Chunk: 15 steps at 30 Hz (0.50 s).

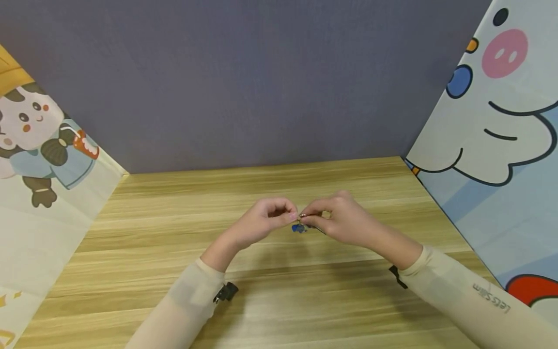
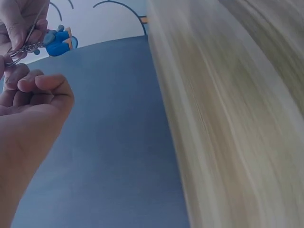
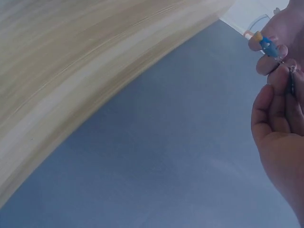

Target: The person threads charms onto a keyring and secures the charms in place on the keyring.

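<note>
A keychain with a small blue figurine hangs between both hands above the wooden table. My left hand pinches its metal ring between thumb and fingertip. From the other side my right hand pinches the ring end, fingertips close to the left ones. The left wrist view shows the short silver chain joining ring and figurine, which has orange-tan ends. A thin dark metal piece lies along the right fingers in the right wrist view; its kind cannot be told. Fingers hide part of the ring.
The light wood-grain table spreads beneath both hands. A grey-blue panel stands at its back. Cartoon-printed panels rise at the left and right. Black straps sit at the cream sleeves.
</note>
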Available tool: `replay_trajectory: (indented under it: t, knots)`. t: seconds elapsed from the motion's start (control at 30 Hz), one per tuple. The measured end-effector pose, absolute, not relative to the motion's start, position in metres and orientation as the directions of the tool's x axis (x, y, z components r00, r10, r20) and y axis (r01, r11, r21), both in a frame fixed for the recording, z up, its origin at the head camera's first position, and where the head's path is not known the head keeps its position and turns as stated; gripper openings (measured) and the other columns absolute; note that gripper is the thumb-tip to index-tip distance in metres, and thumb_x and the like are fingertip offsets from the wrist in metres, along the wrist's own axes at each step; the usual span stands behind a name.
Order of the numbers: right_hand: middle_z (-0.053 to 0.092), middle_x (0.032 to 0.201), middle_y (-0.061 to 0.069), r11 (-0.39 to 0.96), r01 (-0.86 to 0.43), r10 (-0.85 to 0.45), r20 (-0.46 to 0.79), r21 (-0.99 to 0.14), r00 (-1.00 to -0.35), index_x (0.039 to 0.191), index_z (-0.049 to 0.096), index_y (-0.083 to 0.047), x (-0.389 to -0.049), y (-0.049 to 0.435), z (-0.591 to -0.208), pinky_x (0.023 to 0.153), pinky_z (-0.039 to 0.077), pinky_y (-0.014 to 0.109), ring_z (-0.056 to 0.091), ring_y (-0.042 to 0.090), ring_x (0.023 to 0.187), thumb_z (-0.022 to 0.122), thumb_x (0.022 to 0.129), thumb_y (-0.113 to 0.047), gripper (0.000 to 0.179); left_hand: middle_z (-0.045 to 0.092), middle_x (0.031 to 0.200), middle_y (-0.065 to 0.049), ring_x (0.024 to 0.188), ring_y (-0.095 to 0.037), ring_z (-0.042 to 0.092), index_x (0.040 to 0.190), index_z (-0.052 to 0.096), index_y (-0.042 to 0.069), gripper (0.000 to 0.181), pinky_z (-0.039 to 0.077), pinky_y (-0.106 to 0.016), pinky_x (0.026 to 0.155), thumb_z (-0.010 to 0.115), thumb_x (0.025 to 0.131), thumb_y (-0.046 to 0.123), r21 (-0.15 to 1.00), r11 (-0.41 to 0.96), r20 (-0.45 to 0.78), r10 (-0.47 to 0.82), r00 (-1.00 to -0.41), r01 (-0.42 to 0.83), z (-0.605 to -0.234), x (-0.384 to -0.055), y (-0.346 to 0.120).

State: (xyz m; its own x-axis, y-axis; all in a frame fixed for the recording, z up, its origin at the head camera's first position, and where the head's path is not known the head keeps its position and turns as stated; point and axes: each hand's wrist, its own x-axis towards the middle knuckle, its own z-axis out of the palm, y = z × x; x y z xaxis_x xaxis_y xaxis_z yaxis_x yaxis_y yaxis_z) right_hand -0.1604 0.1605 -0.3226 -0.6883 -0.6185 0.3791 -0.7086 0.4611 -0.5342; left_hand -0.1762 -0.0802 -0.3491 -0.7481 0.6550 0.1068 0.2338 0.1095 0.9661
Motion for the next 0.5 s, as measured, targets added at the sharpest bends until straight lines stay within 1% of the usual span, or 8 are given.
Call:
replay_trajectory:
  t: [0.07, 0.13, 0.23, 0.3, 0.4, 0.5]
  knots:
    - [0.082, 0.088, -0.003, 0.458, -0.705, -0.621, 0.373, -0.541, -0.69, 0.097, 0.084, -0.013, -0.1601, 0.1608, -0.3217, 0.057, 0.05, 0.024, 0.054, 0.0, 0.059, 0.08, 0.095, -0.009, 0.007, 0.065, 0.097, 0.0, 0.091, -0.013, 0.057, 0.108, 0.067, -0.006, 0.017, 0.049, -0.029, 0.086, 0.059, 0.108, 0.009, 0.976, 0.072, 0.109, 0.659, -0.744, 0.206, -0.3492, -0.1759, -0.0796]
    - [0.082, 0.088, -0.004, 0.453, -0.698, -0.618, 0.369, -0.554, -0.694, 0.098, 0.084, -0.014, -0.16, 0.1613, -0.3218, 0.059, 0.05, 0.024, 0.053, -0.001, 0.06, 0.079, 0.096, -0.009, 0.007, 0.062, 0.094, 0.002, 0.089, -0.013, 0.054, 0.108, 0.064, -0.011, 0.019, 0.047, -0.028, 0.084, 0.058, 0.107, 0.007, 0.982, 0.033, 0.118, 0.657, -0.744, 0.185, -0.3495, -0.1755, -0.0788]
    - [0.082, 0.087, -0.004, 0.446, -0.685, -0.605, 0.37, -0.576, -0.705, 0.098, 0.084, -0.015, -0.1597, 0.1615, -0.3212, 0.062, 0.052, 0.023, 0.055, 0.0, 0.062, 0.079, 0.096, -0.01, 0.007, 0.057, 0.088, 0.004, 0.085, -0.013, 0.05, 0.105, 0.06, -0.014, 0.019, 0.045, -0.028, 0.08, 0.057, 0.106, 0.005, 0.985, -0.022, 0.142, 0.648, -0.748, 0.168, -0.3508, -0.175, -0.0772]
    - [0.082, 0.088, -0.003, 0.441, -0.672, -0.596, 0.366, -0.594, -0.715, 0.098, 0.085, -0.015, -0.1595, 0.1621, -0.3214, 0.064, 0.053, 0.024, 0.058, 0.0, 0.064, 0.079, 0.096, -0.011, 0.007, 0.053, 0.084, 0.004, 0.082, -0.013, 0.048, 0.102, 0.059, -0.014, 0.018, 0.043, -0.028, 0.079, 0.056, 0.106, 0.004, 0.985, -0.055, 0.159, 0.646, -0.747, 0.162, -0.3516, -0.1747, -0.0762]
    - [0.083, 0.09, -0.004, 0.441, -0.647, -0.581, 0.351, -0.622, -0.734, 0.099, 0.085, -0.016, -0.1585, 0.1627, -0.3206, 0.067, 0.056, 0.025, 0.065, 0.003, 0.07, 0.079, 0.096, -0.012, 0.007, 0.05, 0.08, 0.006, 0.08, -0.012, 0.047, 0.097, 0.06, -0.006, 0.015, 0.041, -0.028, 0.078, 0.055, 0.106, 0.004, 0.983, -0.095, 0.181, 0.642, -0.745, 0.156, -0.3529, -0.1744, -0.0746]
    - [0.083, 0.092, -0.005, 0.45, -0.616, -0.567, 0.326, -0.647, -0.757, 0.1, 0.085, -0.016, -0.157, 0.163, -0.3194, 0.071, 0.058, 0.026, 0.073, 0.008, 0.077, 0.078, 0.097, -0.013, 0.008, 0.05, 0.079, 0.007, 0.08, -0.012, 0.047, 0.094, 0.063, 0.004, 0.015, 0.041, -0.028, 0.079, 0.054, 0.106, 0.003, 0.981, -0.129, 0.193, 0.638, -0.745, 0.143, -0.3536, -0.1739, -0.0737]
